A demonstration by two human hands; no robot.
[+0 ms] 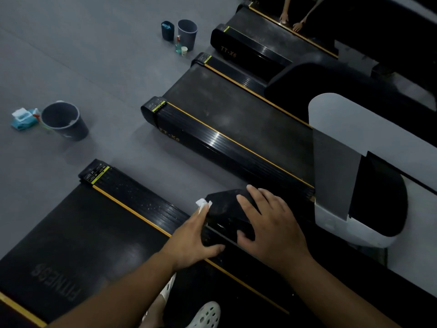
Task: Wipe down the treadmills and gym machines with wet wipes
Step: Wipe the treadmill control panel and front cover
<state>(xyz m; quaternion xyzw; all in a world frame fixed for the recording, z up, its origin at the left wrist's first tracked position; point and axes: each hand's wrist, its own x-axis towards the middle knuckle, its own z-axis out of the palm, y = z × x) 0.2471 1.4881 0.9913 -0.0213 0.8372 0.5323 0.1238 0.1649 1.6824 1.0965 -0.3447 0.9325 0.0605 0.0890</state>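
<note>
as far as can be counted, decks: three black treadmills side by side on a grey floor: near deck (82, 233), middle deck (224, 110), far deck (257, 31).
hands: four; left hand (196, 235) and right hand (267, 223) low in view, plus another person's other hands (283, 18) on the far deck's rail.
wipe (201, 204): one, white, crumpled; under the left fingertips, poking out just past them, pressed to the left face of the cover (224, 209).
left hand: fingers straight, flat on the wipe, thumb stretched along the near deck's rail.
right hand: laid over the cover's top, fingers spread and bent over the far edge, thumb tucked on the near face, gripping the cover.
bins: two, dark, open-topped; near bin (63, 120) left of the middle deck, far bin (187, 31) by the far deck; insides too dark to tell.
tub (168, 30): one, small, dark, just beside the far bin, something blue inside.
sprays: two; far spray (178, 45) touching the far bin's foot, red-tipped near spray (36, 113) between pack and near bin.
cup (184, 51): one, pale, just beside the far spray.
pack (23, 120): one, teal, a white sheet sticking up from the top.
clogs (205, 314): two, white, at the bottom edge.
</note>
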